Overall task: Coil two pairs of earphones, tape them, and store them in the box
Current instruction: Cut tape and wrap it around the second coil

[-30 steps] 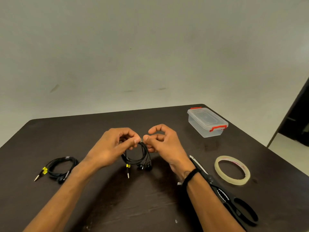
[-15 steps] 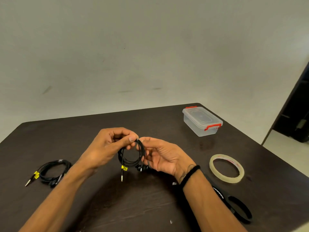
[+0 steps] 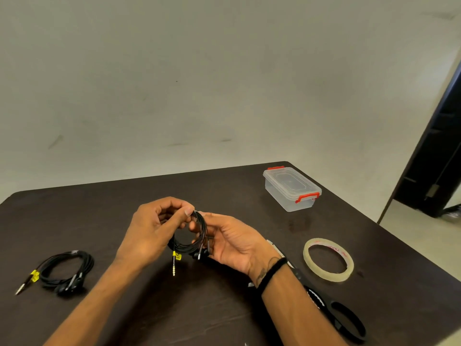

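Both hands, left hand (image 3: pixel 152 231) and right hand (image 3: pixel 234 242), pinch the coiled black earphone cable (image 3: pixel 193 239) above the dark brown table (image 3: pixel 224 191).

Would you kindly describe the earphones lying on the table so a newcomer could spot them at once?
Start at the dark brown table and look to its left side, left of the person's left hand. There lies a coiled pair of black earphones with a yellow tag near the plug. Unlike the other black coil, no hand holds it.
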`<action>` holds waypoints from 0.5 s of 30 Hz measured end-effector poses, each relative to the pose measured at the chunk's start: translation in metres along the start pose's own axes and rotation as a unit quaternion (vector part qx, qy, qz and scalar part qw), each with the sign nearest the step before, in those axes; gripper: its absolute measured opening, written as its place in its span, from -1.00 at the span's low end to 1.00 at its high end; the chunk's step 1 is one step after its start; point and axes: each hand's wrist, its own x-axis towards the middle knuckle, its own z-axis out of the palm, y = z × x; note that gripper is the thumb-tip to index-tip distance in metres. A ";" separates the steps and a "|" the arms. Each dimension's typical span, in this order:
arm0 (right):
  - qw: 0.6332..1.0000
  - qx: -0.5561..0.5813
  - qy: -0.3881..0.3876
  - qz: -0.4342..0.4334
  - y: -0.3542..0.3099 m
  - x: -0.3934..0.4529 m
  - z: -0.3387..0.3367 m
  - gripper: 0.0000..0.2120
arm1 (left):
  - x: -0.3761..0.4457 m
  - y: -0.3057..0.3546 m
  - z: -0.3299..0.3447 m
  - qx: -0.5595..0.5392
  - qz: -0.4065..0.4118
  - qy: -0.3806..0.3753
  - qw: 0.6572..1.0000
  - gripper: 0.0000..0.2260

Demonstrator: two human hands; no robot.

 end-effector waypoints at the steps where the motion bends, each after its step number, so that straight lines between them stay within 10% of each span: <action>1: 1.000 0.007 0.004 0.002 0.000 0.000 0.000 -0.81 | 0.000 -0.001 0.000 0.008 -0.002 0.009 1.000 -0.86; 15: 0.997 -0.037 -0.012 -0.062 0.005 0.005 -0.004 -0.81 | -0.003 0.003 0.005 0.052 -0.025 0.060 0.997 -0.94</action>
